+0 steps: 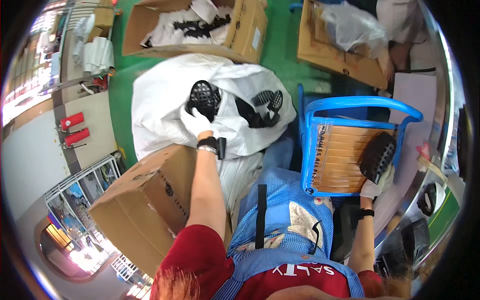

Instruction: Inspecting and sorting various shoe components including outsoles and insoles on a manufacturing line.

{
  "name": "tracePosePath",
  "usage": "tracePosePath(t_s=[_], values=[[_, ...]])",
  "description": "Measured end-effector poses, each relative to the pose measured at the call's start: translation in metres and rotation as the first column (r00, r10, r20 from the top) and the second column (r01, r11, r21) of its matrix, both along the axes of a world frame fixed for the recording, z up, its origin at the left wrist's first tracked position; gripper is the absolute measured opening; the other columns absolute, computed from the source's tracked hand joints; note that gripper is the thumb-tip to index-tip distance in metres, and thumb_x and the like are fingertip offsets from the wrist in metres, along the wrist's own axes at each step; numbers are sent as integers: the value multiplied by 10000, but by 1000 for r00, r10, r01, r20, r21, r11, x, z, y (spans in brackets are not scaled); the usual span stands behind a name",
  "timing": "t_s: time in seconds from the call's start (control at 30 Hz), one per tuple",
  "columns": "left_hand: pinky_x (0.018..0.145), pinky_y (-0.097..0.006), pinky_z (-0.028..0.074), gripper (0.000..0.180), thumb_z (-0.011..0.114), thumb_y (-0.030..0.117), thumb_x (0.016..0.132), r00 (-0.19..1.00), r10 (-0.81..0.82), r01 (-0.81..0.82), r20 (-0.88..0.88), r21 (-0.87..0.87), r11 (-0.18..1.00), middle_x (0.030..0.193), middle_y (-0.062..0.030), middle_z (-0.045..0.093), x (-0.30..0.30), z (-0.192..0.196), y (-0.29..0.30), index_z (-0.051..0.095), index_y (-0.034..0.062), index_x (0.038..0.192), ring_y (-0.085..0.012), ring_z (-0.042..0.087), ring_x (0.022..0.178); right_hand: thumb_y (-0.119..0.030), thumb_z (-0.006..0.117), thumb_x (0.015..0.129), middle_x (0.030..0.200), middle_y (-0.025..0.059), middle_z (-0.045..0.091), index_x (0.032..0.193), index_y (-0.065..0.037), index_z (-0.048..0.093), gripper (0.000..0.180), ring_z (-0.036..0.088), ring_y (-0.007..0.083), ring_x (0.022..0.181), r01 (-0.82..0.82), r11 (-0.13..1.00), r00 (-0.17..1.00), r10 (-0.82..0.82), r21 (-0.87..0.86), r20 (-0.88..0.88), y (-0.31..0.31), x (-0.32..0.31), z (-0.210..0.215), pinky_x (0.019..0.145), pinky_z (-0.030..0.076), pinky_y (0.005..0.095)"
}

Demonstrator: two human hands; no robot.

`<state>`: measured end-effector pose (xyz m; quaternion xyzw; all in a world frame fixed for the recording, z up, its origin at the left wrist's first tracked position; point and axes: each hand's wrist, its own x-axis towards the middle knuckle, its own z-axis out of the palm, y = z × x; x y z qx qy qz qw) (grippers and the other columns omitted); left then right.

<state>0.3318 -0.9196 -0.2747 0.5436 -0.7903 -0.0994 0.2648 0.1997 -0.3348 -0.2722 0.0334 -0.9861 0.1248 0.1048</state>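
Observation:
My left hand (196,122), in a white glove, is closed on the lower end of a black piece with a grid of holes (204,96), shaped like a shoe part. It is over a large white sack (160,95). More black perforated pieces (267,102) lie in the sack's opening, to the right of that hand. At the right, my gloved right hand (377,184) grips the lower end of a black shoe-like piece with a row of holes or studs (378,156). This piece is over the slatted brown seat of a blue-framed chair (340,155). My right fingers are partly hidden behind it.
An open cardboard box (145,200) stands by my left forearm. Beyond the sack is another box (250,30) with white and black contents. A third box (340,57), with clear plastic on it, stands near another person's arm (386,65). Red fire extinguishers (75,129) are at left.

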Motion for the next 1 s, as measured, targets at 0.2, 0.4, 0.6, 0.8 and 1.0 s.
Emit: tracePosePath(t_s=[0.2,0.4,0.6,0.8,1.0], values=[[1006,-394,403,426,602,53,862,923,-3,161,-384,380,911,1203,-211,576,-24,83,63,492,-34,1264,-315,547,1111,-75,583,853,1356,213,485,1348,-24,455,513,448,384,1245,60,998,974,-61,14,218,0,-3,35,1060,341,434],[990,-323,408,427,583,51,902,747,140,413,-650,619,668,1207,-125,582,-28,163,129,462,-41,1300,-222,543,1073,-92,559,874,1269,238,558,1302,16,507,444,507,405,1175,113,957,972,-50,-268,230,1,21,63,1032,376,431],[942,-321,477,366,533,37,921,625,259,658,-736,676,333,1160,-91,621,-28,241,167,511,-9,1284,-203,599,1021,-76,541,844,947,244,649,1009,-26,623,191,608,438,914,-43,927,928,175,-373,327,-16,60,100,821,493,463],[792,-318,533,391,571,123,925,600,168,795,-782,560,-233,1091,-83,633,-33,312,189,494,-20,1281,-183,636,913,-280,592,926,1087,171,678,1176,4,617,379,630,275,1075,-106,729,609,585,-676,535,-58,34,192,925,468,350],[820,-263,498,342,539,182,957,519,-81,600,-851,430,-675,1101,-21,633,-45,372,227,545,26,1260,-93,605,920,-346,543,962,1451,154,402,1454,0,309,645,432,275,1313,-104,-114,625,765,-988,-154,-129,-12,385,1116,297,395]])
